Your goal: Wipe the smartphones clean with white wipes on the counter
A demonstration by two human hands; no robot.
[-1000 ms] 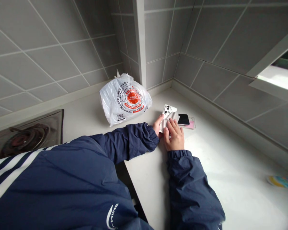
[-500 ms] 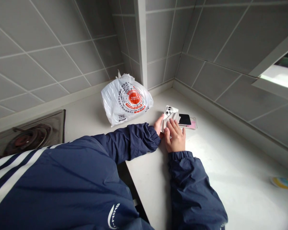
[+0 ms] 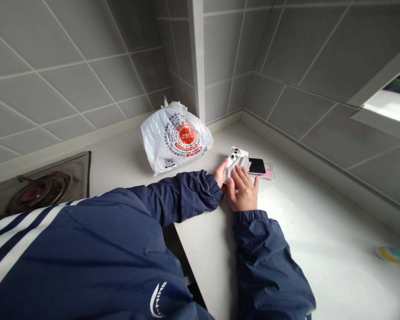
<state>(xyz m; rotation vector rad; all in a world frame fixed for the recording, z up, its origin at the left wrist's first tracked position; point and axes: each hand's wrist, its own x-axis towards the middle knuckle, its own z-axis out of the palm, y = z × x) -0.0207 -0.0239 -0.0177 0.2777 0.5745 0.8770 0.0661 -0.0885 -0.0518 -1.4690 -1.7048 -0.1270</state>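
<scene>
Along its left edge, a white phone [image 3: 232, 154] with a cluster of camera lenses is gripped by my left hand [image 3: 221, 172], its back facing up. A crumpled whitish tissue [image 3: 242, 162] lies across the phone's back. My right hand [image 3: 245, 192] presses the tissue down with its fingertips, the thumb held slightly apart. How far the tissue is pinched under the fingers is hidden. Just right of them, a second phone [image 3: 257, 166] with a black face lies on the counter, partly over a clear and pink phone case [image 3: 268, 172].
A white plastic bag [image 3: 163, 142] with red and black print stands against the tiled wall. At the left is a gas stove [image 3: 76, 166]. The pale counter [image 3: 286, 213] runs to the right, where a blurred colourful packet [image 3: 395, 254] lies near the edge of view.
My right hand and the tissue have barely shifted on the phone's back. The left hand keeps its hold, and the other things stay in place.
</scene>
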